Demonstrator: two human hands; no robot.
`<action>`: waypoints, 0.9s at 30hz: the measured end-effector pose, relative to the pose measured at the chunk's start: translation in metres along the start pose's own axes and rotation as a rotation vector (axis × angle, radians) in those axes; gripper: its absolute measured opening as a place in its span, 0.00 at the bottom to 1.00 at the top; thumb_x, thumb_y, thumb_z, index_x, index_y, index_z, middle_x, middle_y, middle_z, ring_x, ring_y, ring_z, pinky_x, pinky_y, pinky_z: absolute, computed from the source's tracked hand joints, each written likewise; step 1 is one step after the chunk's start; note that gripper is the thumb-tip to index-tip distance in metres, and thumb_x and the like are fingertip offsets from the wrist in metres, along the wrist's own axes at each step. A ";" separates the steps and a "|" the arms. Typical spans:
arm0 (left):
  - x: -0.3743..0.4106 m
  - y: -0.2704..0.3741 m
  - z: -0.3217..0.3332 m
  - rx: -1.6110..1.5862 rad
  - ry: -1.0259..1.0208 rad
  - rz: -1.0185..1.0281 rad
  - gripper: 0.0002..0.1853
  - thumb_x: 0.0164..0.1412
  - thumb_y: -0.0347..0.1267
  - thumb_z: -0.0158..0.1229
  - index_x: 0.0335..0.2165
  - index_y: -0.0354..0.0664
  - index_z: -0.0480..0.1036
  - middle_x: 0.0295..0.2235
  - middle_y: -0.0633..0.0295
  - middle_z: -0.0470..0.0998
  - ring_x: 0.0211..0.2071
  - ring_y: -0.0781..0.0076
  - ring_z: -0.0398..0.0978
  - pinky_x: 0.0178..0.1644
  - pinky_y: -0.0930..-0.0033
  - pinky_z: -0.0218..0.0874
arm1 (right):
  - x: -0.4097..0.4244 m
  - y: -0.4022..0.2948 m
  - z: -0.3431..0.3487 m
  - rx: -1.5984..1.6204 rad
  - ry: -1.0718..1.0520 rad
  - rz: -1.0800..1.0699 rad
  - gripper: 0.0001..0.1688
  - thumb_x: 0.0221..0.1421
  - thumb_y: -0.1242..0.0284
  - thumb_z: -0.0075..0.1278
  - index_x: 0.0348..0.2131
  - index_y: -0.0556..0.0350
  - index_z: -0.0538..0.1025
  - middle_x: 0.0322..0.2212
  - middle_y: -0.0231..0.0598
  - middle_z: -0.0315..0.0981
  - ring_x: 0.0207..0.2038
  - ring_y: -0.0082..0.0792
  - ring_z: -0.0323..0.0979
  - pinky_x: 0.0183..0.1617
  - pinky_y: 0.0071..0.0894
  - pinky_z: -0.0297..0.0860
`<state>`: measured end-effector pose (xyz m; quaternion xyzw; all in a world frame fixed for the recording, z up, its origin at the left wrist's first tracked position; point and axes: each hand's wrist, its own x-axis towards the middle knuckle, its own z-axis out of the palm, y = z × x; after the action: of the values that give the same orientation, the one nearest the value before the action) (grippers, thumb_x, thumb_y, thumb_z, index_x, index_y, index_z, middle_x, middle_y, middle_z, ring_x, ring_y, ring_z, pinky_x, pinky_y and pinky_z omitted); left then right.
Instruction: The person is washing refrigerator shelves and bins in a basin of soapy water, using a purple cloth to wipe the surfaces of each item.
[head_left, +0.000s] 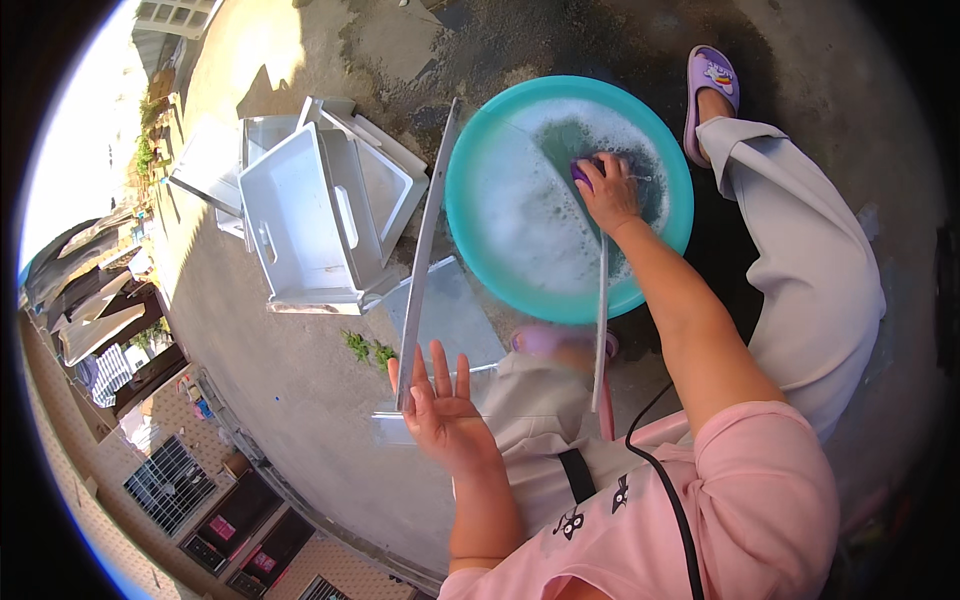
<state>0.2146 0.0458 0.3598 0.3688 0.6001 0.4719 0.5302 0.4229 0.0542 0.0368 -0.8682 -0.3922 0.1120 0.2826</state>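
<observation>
A clear glass or plastic shelf panel with pale edge strips (427, 255) slants over the rim of a turquoise plastic basin (459, 225). My left hand (454, 420) holds its near left corner, with fingers spread behind the see-through pane. The other edge strip (601, 322) runs toward my lap. In my right hand (616, 196) is a purple scrubber (582, 174), mostly covered by my fingers; it is at the pane's far right part, above the suds. White foam (517, 202) covers much of the water in the basin.
Several white and clear refrigerator-type bins (296, 217) lie piled left of the basin. A flat clear panel (450, 315) rests on the concrete beside a small green weed (367, 349). My purple slipper (711, 82) stands right of the basin. A black cable (667, 480) crosses my shirt.
</observation>
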 end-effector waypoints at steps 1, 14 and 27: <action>0.004 0.007 -0.003 -0.072 -0.044 0.100 0.30 0.65 0.42 0.45 0.58 0.35 0.52 0.56 0.48 0.62 0.55 0.49 0.63 0.53 0.45 0.62 | -0.002 0.006 0.005 -0.089 0.029 -0.009 0.16 0.53 0.64 0.51 0.43 0.43 0.75 0.45 0.39 0.66 0.47 0.45 0.65 0.48 0.44 0.66; 0.028 0.019 -0.009 -0.037 -0.181 -0.128 0.23 0.65 0.34 0.46 0.52 0.26 0.60 0.50 0.41 0.68 0.53 0.48 0.67 0.54 0.50 0.62 | -0.022 -0.171 -0.106 0.955 -0.085 -0.349 0.11 0.45 0.75 0.56 0.33 0.54 0.80 0.31 0.36 0.69 0.35 0.37 0.65 0.41 0.32 0.65; 0.026 0.010 -0.001 0.207 -0.022 -0.066 0.21 0.62 0.31 0.52 0.49 0.25 0.65 0.43 0.43 0.74 0.45 0.53 0.74 0.46 0.58 0.70 | 0.119 -0.158 -0.007 0.624 0.064 -0.099 0.11 0.51 0.65 0.53 0.34 0.47 0.81 0.35 0.40 0.71 0.40 0.43 0.69 0.45 0.38 0.68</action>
<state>0.2085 0.0730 0.3620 0.4066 0.6516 0.3858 0.5112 0.4079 0.2243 0.1368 -0.7227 -0.3714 0.1856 0.5525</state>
